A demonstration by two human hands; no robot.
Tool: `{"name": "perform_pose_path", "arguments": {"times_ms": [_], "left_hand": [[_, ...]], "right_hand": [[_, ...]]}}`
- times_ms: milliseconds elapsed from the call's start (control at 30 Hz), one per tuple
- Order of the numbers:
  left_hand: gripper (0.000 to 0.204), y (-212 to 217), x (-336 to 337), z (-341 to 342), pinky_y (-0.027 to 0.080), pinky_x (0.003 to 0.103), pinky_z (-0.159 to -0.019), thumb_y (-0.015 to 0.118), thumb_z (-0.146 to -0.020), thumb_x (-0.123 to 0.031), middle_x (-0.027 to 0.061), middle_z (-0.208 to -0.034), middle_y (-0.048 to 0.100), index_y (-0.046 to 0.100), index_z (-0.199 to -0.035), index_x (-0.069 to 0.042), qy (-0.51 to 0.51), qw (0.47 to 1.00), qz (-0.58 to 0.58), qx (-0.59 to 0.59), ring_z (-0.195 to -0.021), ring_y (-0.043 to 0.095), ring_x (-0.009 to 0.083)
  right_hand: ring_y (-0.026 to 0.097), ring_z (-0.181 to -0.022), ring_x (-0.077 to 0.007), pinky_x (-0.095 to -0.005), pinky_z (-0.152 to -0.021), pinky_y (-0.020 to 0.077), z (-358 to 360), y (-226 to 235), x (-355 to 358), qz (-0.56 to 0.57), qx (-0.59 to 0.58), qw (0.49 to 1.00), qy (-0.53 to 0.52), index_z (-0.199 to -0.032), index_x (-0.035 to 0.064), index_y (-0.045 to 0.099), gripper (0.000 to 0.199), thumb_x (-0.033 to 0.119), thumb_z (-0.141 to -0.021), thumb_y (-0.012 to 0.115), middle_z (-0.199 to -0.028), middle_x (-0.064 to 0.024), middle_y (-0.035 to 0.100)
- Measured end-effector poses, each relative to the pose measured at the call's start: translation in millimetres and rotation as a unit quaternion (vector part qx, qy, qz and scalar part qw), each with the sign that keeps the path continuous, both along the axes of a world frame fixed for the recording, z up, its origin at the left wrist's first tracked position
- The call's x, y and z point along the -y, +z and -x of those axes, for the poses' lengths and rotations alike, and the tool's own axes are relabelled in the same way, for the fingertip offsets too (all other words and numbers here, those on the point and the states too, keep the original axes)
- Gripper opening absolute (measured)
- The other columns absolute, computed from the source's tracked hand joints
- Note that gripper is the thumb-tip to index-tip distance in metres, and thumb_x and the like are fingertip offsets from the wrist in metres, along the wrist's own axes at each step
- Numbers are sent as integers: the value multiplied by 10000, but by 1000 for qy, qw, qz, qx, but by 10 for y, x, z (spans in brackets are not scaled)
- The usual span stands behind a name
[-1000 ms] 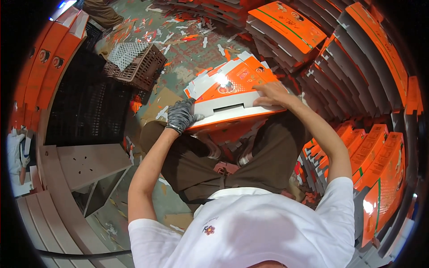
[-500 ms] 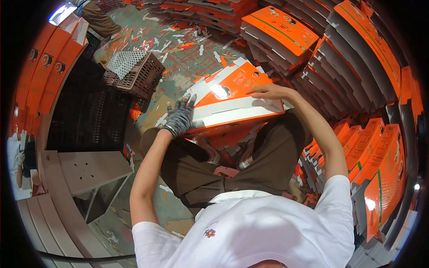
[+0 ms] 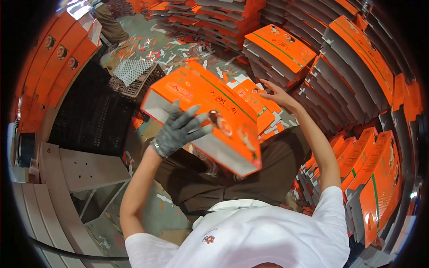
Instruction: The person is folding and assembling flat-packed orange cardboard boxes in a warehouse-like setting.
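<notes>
- Around us, tall stacks of orange-and-grey cartons (image 3: 330, 89) border the scrap-strewn floor (image 3: 165, 210), perhaps kept close for easy reach.
- We have 1 orange box (image 3: 214, 100) tilted above our lap (image 3: 286, 149), likely askew because only 1 hand bears on it; another orange carton (image 3: 263, 118) lies beyond.
- Our gloved left hand (image 3: 178, 134), forearm raised, presses the box's near side, fingers spread wide.
- Our bare right hand (image 3: 280, 97) hangs apart from the box, forearm slanting inward, fingers wide, holding nothing.

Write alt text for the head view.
The gray-gloved left hand spreads across a tilted rectangular orange cardboard box; the bare right hand is apart from it, near orange printed cardboard sheets. Orange-and-gray cardboard stacks stand at right.
</notes>
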State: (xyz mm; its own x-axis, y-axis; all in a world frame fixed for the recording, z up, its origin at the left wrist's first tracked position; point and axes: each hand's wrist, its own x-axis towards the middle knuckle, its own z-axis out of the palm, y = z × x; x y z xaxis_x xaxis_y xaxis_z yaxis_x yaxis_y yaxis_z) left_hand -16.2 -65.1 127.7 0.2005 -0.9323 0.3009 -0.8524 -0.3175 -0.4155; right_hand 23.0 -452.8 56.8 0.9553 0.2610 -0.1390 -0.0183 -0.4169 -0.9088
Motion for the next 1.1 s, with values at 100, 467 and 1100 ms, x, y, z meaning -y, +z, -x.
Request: {"name": "perform_pose_path", "arguments": {"times_ms": [100, 467, 1100], "left_hand": [[474, 179, -172, -4, 223, 608, -967, 537, -713, -167, -8, -1288, 355, 413, -1119, -379, 24, 999, 31, 20, -1241, 290, 288], [364, -592, -1001, -762, 262, 415, -1000, 502, -838, -198, 82, -1237, 435, 426, -1184, -115, 240, 779, 548, -188, -1150, 416, 206], [182, -3517, 86, -128, 407, 400, -452, 557, -786, -333, 60, -561, 480, 513, -806, -158, 460, 16, 456, -761, -488, 470, 260]], "right_hand": [[288, -1233, -220, -338, -988, 242, -116, -268, 129, -72, -24, 995, -64, -1364, 81, 152, 849, 448, -752, 611, -1353, -121, 283], [581, -906, -153, -299, -763, 486, 246, -694, -608, -557, -312, 766, 74, -1213, 100, 446, 434, 214, -814, 573, -1090, -52, 562], [530, -996, -194, -349, -804, 466, -1280, -233, 155, -641, 76, 722, -247, -1087, 85, 484, 326, 228, -815, 592, -1071, -48, 552]]}}
